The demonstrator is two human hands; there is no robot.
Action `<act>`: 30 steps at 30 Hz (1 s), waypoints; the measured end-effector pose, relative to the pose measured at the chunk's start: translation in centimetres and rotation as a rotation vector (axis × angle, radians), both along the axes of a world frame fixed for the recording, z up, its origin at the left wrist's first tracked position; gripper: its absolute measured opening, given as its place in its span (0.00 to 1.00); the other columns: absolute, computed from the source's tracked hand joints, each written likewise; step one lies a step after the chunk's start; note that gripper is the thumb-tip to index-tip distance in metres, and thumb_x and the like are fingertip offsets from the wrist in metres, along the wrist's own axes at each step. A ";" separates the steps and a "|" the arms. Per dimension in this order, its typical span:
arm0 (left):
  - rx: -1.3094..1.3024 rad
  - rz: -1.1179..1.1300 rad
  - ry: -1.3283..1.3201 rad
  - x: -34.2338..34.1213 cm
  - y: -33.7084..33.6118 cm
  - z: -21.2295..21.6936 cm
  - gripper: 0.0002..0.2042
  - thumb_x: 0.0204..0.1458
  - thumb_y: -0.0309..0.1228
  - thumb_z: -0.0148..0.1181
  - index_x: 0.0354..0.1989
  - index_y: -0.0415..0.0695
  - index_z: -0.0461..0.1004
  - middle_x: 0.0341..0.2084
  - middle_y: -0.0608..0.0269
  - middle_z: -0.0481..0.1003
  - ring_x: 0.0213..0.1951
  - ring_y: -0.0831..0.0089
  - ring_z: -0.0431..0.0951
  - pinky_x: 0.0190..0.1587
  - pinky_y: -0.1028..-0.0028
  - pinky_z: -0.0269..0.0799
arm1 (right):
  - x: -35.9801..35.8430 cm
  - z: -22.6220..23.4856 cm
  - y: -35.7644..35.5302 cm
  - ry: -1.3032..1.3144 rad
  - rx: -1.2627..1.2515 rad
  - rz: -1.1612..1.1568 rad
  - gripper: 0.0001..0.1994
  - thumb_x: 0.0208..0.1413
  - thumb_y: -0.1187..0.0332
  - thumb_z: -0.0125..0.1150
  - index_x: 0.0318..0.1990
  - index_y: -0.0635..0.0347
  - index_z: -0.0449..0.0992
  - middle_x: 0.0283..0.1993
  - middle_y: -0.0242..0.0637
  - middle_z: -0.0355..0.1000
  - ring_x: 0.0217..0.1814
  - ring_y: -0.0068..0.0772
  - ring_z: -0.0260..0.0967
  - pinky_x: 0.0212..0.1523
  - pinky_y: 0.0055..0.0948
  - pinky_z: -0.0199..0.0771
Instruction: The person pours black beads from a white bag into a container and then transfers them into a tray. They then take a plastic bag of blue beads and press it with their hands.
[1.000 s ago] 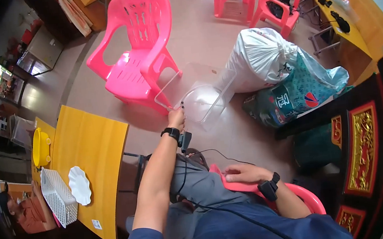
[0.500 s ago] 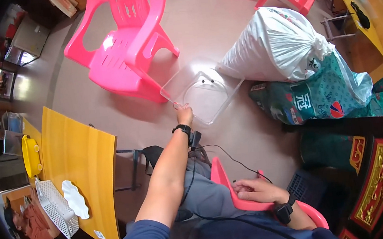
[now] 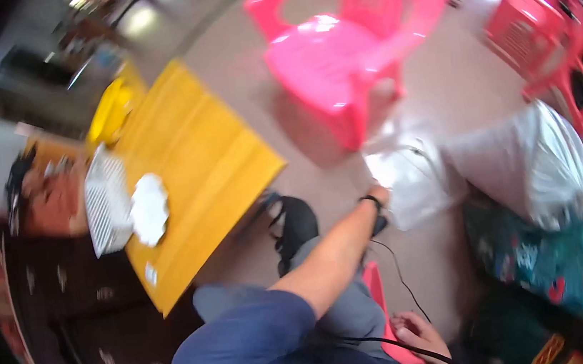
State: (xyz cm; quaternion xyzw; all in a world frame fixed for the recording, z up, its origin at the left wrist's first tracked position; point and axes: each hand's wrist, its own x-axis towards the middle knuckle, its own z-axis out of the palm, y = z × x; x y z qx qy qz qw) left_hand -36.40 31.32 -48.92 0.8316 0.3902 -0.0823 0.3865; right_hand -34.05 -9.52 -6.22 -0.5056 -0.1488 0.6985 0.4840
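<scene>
My left arm reaches forward over my lap, and my left hand [image 3: 379,195] is at the near left corner of a clear square plastic container [image 3: 419,200]. The hand looks closed on the container's rim, though motion blurs the fingers. The container is low in front of me, between a pink plastic chair [image 3: 335,58] and a white sack [image 3: 519,163]. My right hand [image 3: 420,333] rests at the pink armrest [image 3: 389,347] of the chair I sit on. Its fingers are loosely bent and it holds nothing visible.
At my left stands a yellow wooden table [image 3: 197,178] with a white scalloped dish [image 3: 149,209], a white perforated basket [image 3: 108,199] and a yellow container [image 3: 111,112]. A green bag [image 3: 538,262] lies by the sack. More pink chairs [image 3: 529,25] stand far right. A black cable [image 3: 407,284] hangs near my knees.
My view has swung to the left, so the table, chair, sacks and container sit further right in the picture. My left hand stays at the container's corner; my right hand stays by the armrest.
</scene>
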 end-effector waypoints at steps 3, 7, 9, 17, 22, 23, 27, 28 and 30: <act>-0.054 0.295 0.225 6.2 -6.7 4.9 0.20 0.50 0.39 0.56 0.49 0.40 0.76 0.47 0.45 0.76 0.50 0.53 0.76 0.53 0.63 0.71 | -0.7 -1.6 -0.6 -0.014 -0.107 -0.101 0.19 0.59 0.76 0.54 0.57 0.71 0.65 0.53 0.43 0.70 0.55 0.30 0.67 0.58 0.28 0.66; -0.576 0.407 -0.806 9.8 -8.9 18.9 0.17 0.58 0.38 0.48 0.50 0.42 0.75 0.42 0.60 0.79 0.42 0.66 0.78 0.47 0.64 0.73 | 0.4 0.4 -0.2 -0.224 -0.184 -0.090 0.17 0.61 0.71 0.53 0.55 0.71 0.66 0.49 0.40 0.71 0.45 0.27 0.69 0.45 0.26 0.70; -0.665 0.615 -0.472 1.6 0.4 15.2 0.10 0.54 0.35 0.56 0.39 0.42 0.74 0.24 0.56 0.72 0.16 0.65 0.68 0.18 0.63 0.63 | -1.4 0.9 2.5 -0.172 -0.037 -0.035 0.17 0.62 0.67 0.53 0.54 0.69 0.68 0.47 0.41 0.74 0.38 0.24 0.70 0.40 0.25 0.70; -1.637 0.271 -0.858 2.2 -16.7 49.8 0.13 0.66 0.37 0.42 0.49 0.41 0.67 0.18 0.72 0.61 0.14 0.85 0.55 0.16 0.81 0.52 | 1.7 6.5 6.5 -0.430 0.306 -0.541 0.28 0.67 0.60 0.47 0.69 0.58 0.49 0.59 0.37 0.64 0.60 0.30 0.66 0.52 0.29 0.70; -1.399 0.198 -1.056 -2.1 -20.0 55.0 0.14 0.67 0.36 0.40 0.49 0.40 0.67 0.20 0.70 0.65 0.16 0.86 0.58 0.18 0.82 0.56 | 0.8 10.7 6.1 -0.367 0.474 -0.604 0.24 0.68 0.56 0.44 0.66 0.57 0.55 0.53 0.36 0.69 0.50 0.26 0.71 0.44 0.24 0.72; -1.247 0.120 -1.078 -2.9 -20.1 55.4 0.14 0.66 0.36 0.41 0.49 0.39 0.67 0.20 0.70 0.66 0.16 0.85 0.59 0.18 0.82 0.58 | 0.6 10.9 5.9 -0.361 0.466 -0.595 0.23 0.68 0.54 0.43 0.63 0.57 0.60 0.49 0.35 0.72 0.45 0.23 0.73 0.40 0.22 0.73; -0.779 -0.043 -1.071 -5.2 -20.9 56.2 0.13 0.65 0.35 0.46 0.43 0.38 0.73 0.20 0.71 0.67 0.21 0.84 0.65 0.26 0.83 0.64 | 0.4 13.0 4.1 -0.722 0.288 -0.463 0.15 0.67 0.58 0.44 0.40 0.60 0.73 0.32 0.31 0.75 0.29 0.20 0.72 0.28 0.20 0.70; -0.740 -0.009 -1.063 -6.0 -20.8 56.9 0.13 0.65 0.34 0.46 0.41 0.38 0.75 0.21 0.71 0.67 0.24 0.84 0.66 0.28 0.82 0.65 | 0.4 13.4 4.2 -0.801 0.362 -0.473 0.14 0.66 0.62 0.45 0.34 0.61 0.73 0.28 0.32 0.74 0.26 0.19 0.70 0.26 0.21 0.68; -0.791 0.033 -1.167 -7.5 -20.3 58.0 0.11 0.64 0.33 0.48 0.41 0.40 0.74 0.24 0.68 0.72 0.28 0.81 0.72 0.34 0.79 0.72 | 1.8 16.3 3.7 -1.072 0.438 -0.410 0.15 0.66 0.62 0.47 0.30 0.62 0.72 0.25 0.32 0.72 0.24 0.19 0.67 0.25 0.22 0.66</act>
